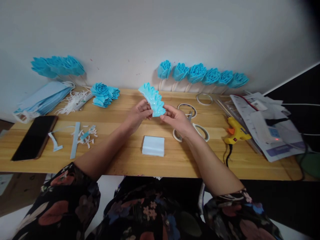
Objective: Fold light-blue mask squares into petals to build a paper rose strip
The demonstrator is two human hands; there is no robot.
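Note:
A pleated strip of light blue petals is held up over the wooden table, slanting from upper left to lower right. My left hand pinches its left side with fingers closed. My right hand grips its lower right end, also closed. Below the hands lies a small stack of pale blue squares on the table.
Blue fabric flowers lean on the wall at the back; more flowers lie left. Face masks, a black phone and blue scraps sit left. Tape rolls, a yellow glue gun and papers sit right.

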